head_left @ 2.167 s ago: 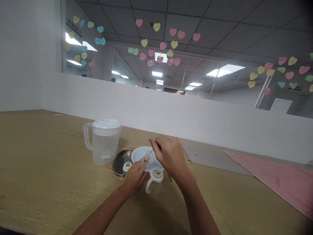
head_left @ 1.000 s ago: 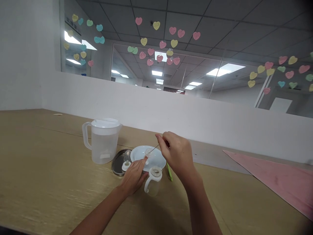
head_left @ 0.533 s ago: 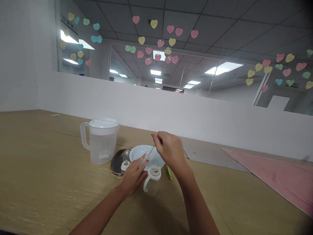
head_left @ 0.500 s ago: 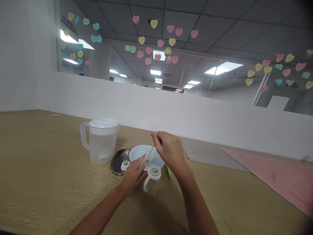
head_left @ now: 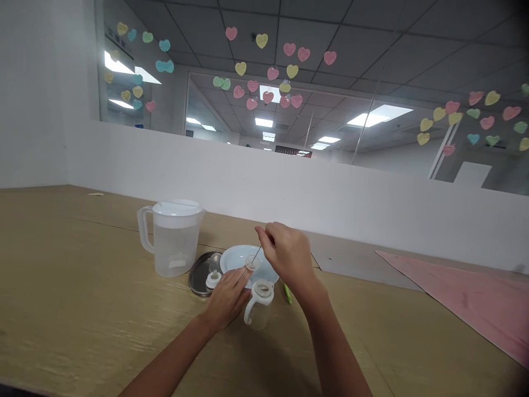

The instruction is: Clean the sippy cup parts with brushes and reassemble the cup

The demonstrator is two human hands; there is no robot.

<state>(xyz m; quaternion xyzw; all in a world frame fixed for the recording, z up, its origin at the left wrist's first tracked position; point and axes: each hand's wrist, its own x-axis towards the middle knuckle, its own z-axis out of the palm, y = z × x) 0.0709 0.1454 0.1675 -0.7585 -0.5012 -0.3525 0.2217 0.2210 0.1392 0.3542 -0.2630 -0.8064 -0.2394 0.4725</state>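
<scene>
My left hand (head_left: 226, 293) has its fingers around a small clear cup (head_left: 253, 263) at the white bowl (head_left: 236, 253). Above it, my right hand (head_left: 289, 249) pinches a thin dark stick (head_left: 257, 254) that slants down into the cup's mouth. The stick's lower tip is hard to make out. Just right of my left hand stands a clear baby bottle (head_left: 260, 314) with a white handled collar and no teat on top. On a round metal tray (head_left: 197, 278), partly behind my left hand, lie a teat in a white ring (head_left: 213, 279) and a clear dome cap (head_left: 215, 259).
A lidded clear pitcher (head_left: 176, 245) holding liquid stands left of the tray. A bright green object (head_left: 287, 293) lies beside my right wrist, partly covered. Pink cloth (head_left: 467, 298) spreads over the table's right side. A white wall (head_left: 289, 182) with windows rises behind.
The fingers of my left hand have drawn closer together at the cup. My right hand and the stick stay almost where they were. The whole view has shifted slightly.
</scene>
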